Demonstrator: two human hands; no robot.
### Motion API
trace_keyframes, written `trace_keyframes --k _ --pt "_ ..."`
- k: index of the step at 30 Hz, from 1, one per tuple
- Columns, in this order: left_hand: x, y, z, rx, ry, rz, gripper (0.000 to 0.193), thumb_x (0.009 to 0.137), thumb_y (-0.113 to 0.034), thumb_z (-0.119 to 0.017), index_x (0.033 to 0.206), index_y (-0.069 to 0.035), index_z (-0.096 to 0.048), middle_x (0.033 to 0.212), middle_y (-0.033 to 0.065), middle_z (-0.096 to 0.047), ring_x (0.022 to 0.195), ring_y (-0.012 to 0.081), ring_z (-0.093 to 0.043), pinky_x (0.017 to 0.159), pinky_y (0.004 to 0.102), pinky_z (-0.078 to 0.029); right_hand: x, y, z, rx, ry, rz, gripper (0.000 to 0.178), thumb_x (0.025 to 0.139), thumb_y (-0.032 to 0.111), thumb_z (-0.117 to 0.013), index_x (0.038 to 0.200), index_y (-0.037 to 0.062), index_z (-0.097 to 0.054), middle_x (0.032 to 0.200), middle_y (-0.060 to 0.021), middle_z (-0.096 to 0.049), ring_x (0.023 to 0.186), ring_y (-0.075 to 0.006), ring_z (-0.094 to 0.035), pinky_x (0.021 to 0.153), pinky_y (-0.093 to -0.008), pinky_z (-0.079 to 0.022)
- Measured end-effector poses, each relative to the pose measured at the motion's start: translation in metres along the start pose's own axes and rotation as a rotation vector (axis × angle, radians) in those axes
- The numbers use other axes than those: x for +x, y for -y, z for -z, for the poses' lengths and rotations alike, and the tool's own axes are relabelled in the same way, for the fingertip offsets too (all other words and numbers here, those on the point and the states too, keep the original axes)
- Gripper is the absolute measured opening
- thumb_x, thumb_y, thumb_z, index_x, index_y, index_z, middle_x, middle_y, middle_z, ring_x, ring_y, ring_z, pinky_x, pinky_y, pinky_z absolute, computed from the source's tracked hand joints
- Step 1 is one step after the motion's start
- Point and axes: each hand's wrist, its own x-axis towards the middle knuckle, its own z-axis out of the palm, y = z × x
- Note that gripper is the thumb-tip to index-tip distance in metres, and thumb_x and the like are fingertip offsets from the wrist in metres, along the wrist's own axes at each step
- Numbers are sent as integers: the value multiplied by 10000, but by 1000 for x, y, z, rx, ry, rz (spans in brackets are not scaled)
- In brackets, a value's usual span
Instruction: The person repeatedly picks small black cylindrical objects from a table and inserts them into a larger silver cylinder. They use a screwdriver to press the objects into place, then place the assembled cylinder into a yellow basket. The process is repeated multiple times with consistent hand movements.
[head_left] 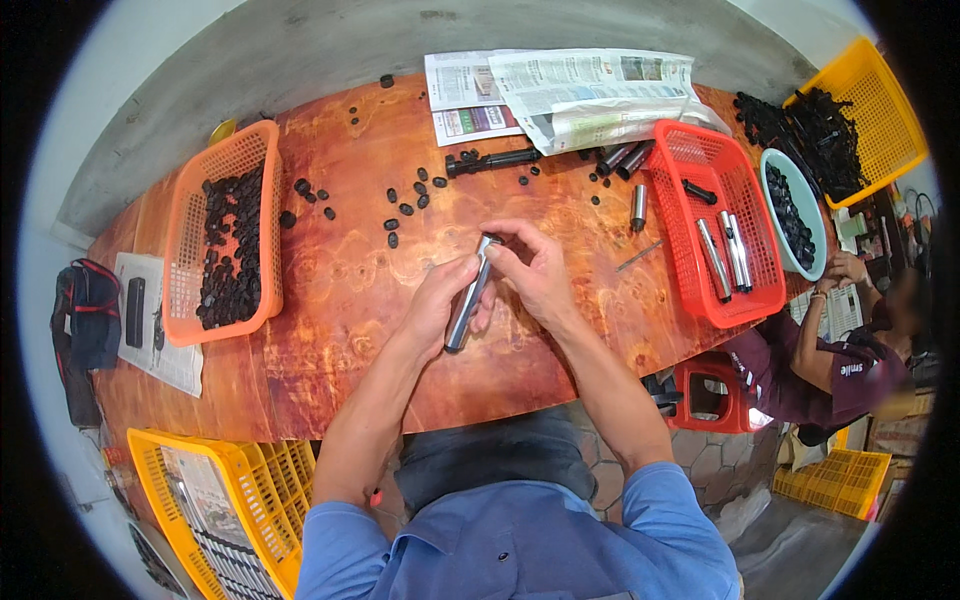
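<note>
A shiny metal tube (466, 308) with a dark lower end is held slanted above the table, close to my body. My left hand (436, 302) is closed around it, the thumb lying along its side. At its upper end, the thumb and fingers of my right hand (538, 278) pinch the tip. Whether a small part sits between those fingertips is hidden. Beyond my hands, several small black caps (406, 209) lie scattered on the reddish-brown wooden table (340, 360). A thin metal rod (638, 256) rests to the right of my right hand.
At left stands an orange basket (274, 230) of black pieces. A red basket (700, 300) at right holds metal tubes, beside a pale blue bowl (822, 240) of black parts. Newspapers (590, 95) lie at the back. A co-worker in a maroon shirt (840, 375) sits at right.
</note>
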Motion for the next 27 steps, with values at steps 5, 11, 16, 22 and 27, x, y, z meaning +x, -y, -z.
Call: trace_keyframes --k 5,11,16,22,27 --pt "-1 2 0 76 -14 6 359 1054 -370 -511 1042 -19 -586 756 58 -629 544 126 -584 484 245 -472 0 1 3 122 -7 -68 256 932 54 -696 1170 -17 -638 989 -55 -673 855 -97 -637 727 -245 -536" --pt "2 5 -15 128 -87 -23 352 1061 -360 -512 1040 -14 -576 791 79 -642 567 137 -606 517 279 -520 3 -2 10 218 25 -35 343 944 58 -674 1271 11 -581 1022 -55 -659 780 -105 -633 651 -247 -525" --pt "4 7 -19 117 -45 -74 317 1063 -309 -522 1104 3 -567 934 115 -670 697 148 -651 639 290 -564 2 4 17 279 13 -83 373 955 76 -660 1293 8 -520 985 -59 -649 571 -95 -583 446 -226 -459" --pt "-5 -5 -23 190 -48 -36 328 1063 -262 -519 1231 17 -558 1028 114 -667 812 169 -671 742 303 -577 0 11 17 263 0 -16 374 950 74 -669 1294 17 -535 966 -41 -654 642 -79 -595 518 -222 -481" --pt "-12 -4 -18 282 -67 -103 331 1060 -257 -521 1252 11 -553 1030 109 -664 795 161 -648 727 298 -551 -2 15 17 265 71 -2 388 942 61 -669 1307 22 -547 984 -63 -654 710 -83 -604 585 -238 -504"
